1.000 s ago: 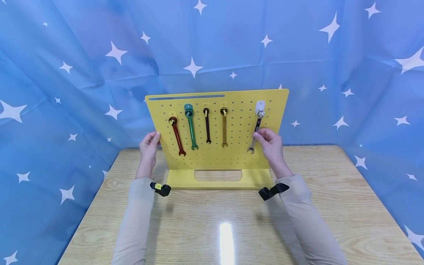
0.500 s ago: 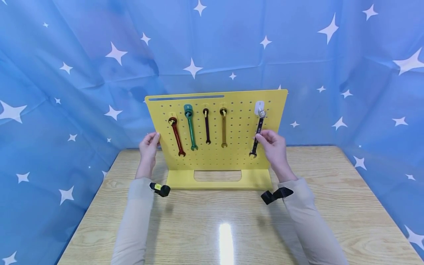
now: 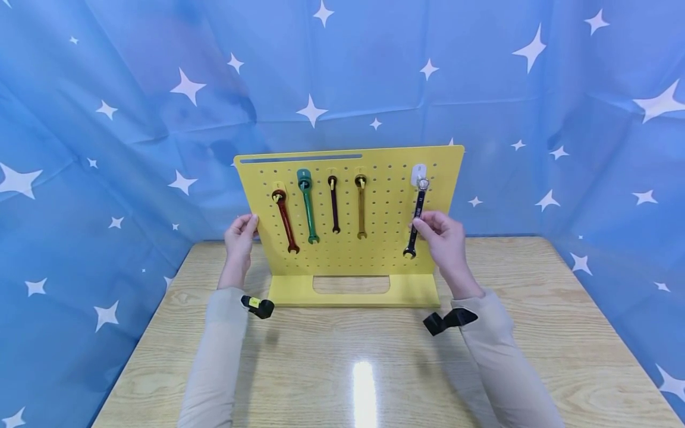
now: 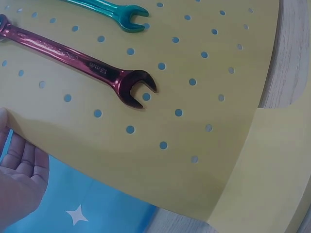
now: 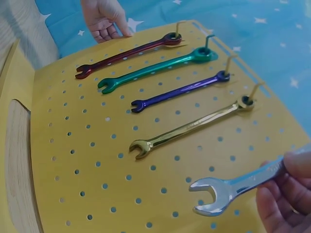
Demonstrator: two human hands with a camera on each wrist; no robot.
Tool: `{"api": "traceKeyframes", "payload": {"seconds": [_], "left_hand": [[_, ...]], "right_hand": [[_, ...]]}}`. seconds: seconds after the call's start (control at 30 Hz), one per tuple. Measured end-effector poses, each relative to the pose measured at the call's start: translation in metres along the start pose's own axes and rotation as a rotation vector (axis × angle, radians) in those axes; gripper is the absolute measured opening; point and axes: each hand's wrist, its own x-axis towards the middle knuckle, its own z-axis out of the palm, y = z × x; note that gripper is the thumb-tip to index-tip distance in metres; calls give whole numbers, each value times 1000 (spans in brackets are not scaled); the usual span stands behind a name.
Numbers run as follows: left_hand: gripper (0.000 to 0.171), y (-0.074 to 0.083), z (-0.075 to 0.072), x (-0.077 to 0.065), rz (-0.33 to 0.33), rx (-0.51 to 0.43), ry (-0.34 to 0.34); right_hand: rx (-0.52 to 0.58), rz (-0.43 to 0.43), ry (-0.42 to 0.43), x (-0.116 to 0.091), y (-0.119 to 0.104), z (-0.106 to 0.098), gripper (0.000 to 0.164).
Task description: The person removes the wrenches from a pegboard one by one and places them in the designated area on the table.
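Observation:
My right hand [image 3: 445, 241] pinches a silver combination wrench [image 3: 418, 208] by its shaft, thumb in front. The wrench's ring end overlaps the foot of a white hook [image 3: 418, 171] in the head view, and its open end [image 5: 214, 194] points down. On the left, my left hand [image 3: 241, 238] holds the side edge of the yellow pegboard [image 3: 385, 249], thumb on the front face and fingers behind. Red [image 3: 286, 221], green [image 3: 309, 211], purple [image 3: 335, 205] and gold [image 3: 361, 209] wrenches hang in a row from hooks by their ring ends.
The pegboard stands on a yellow base [image 3: 291, 291] with a cut-out, on a wood-grain table [image 3: 299, 368]. A blue curtain [image 3: 342, 77] with white stars surrounds the back and sides. A black wrist camera [image 3: 449, 321] sits on the right sleeve.
My right hand has shifted slightly right and down with the silver wrench, whose ring end now sits a little right of the hook. The left hand stays on the board's edge.

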Motion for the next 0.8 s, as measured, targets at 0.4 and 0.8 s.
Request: {"api": "traceKeyframes", "payload": {"seconds": [0.4,0.8], "left_hand": [[11,0,0,0,6,-11,18],[11,0,0,1,9,-19,10]], "right_hand": [[52,1,-18,-11,-6,-11,18],[22,32,-62,-26,-9,-32,22]]}}
